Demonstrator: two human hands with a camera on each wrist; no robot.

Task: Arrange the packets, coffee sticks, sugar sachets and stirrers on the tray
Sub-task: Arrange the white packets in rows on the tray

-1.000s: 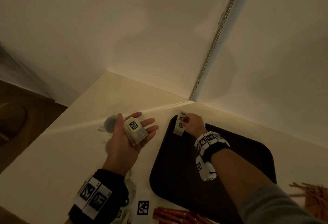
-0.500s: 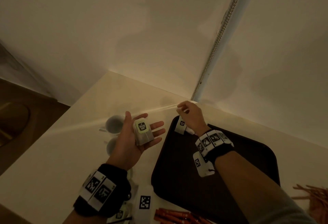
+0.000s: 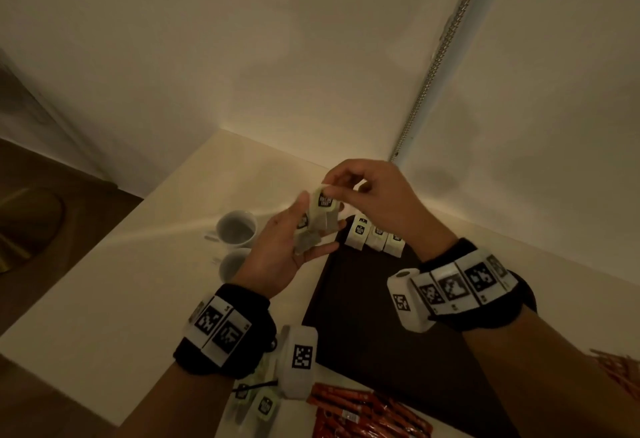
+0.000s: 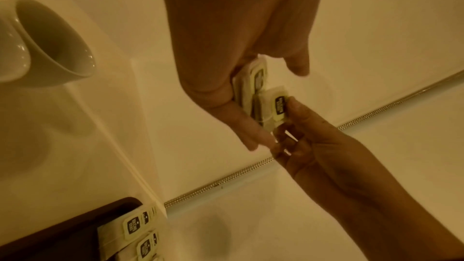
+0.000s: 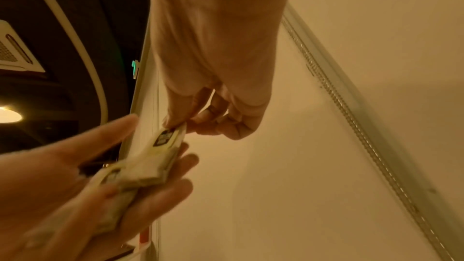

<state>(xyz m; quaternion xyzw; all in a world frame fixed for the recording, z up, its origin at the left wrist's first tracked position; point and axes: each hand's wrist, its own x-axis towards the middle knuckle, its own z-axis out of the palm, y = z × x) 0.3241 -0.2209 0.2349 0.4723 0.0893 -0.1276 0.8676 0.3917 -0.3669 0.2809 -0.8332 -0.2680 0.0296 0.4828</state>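
My left hand [image 3: 317,224] lies palm up above the tray's far left corner, its fingers straight, with a small stack of pale tea packets [image 3: 304,243] resting on them. With thumb and forefinger, my right hand [image 3: 330,189] pinches the top packet [image 3: 325,202] by its dark label end. The wrist views show the same pinch: packet [image 4: 278,106], packet [image 5: 165,136]. On the dark brown tray [image 3: 363,316], three packets [image 3: 377,238] lie side by side in the far left corner.
Two white cups [image 3: 237,229] stand on the table left of the tray. Red coffee sticks [image 3: 363,410] and more pale packets [image 3: 263,403] lie near the front edge. Brown stirrers [image 3: 620,368] lie at the right. Walls close off the far side.
My right hand left a packet on the tray, rose and moved left to the stack, and now pinches its top packet. My left hand lifted towards it.
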